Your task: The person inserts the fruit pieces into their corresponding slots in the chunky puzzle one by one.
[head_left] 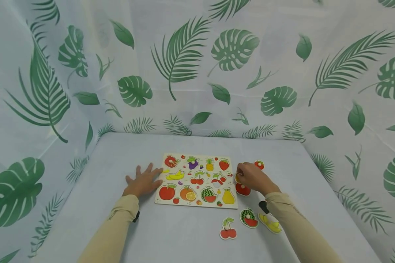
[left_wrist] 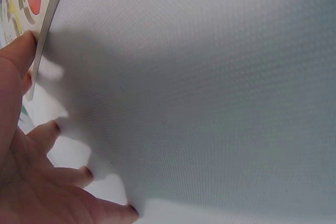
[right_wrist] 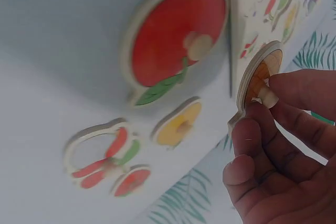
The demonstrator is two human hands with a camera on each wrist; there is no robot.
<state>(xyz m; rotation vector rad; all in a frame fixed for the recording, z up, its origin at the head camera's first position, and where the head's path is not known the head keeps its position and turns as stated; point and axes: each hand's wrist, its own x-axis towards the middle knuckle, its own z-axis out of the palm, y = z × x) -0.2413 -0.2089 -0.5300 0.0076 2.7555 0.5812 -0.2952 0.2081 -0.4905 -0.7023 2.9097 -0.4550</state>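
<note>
My right hand point(head_left: 254, 178) pinches an orange puzzle piece point(right_wrist: 262, 72) by its small wooden knob, just off the right edge of the fruit puzzle board point(head_left: 197, 203). The piece is tilted up on edge in the right wrist view. Under that hand lies an apple piece point(right_wrist: 173, 38) with a knob, beside the board. Fingers spread, my left hand point(head_left: 144, 183) rests on the table, with thumb and index finger at the board's left edge. In the left wrist view the thumb point(left_wrist: 22, 51) touches that edge.
Cherry point(head_left: 228, 233), watermelon point(head_left: 250, 221) and banana point(head_left: 270, 223) pieces lie in front, to the right. Past my right hand are a red fruit piece point(head_left: 259, 165), a yellow piece point(right_wrist: 180, 125) and a red-and-white piece point(right_wrist: 79, 145). A leaf-patterned curtain point(head_left: 197, 73) rises behind the table.
</note>
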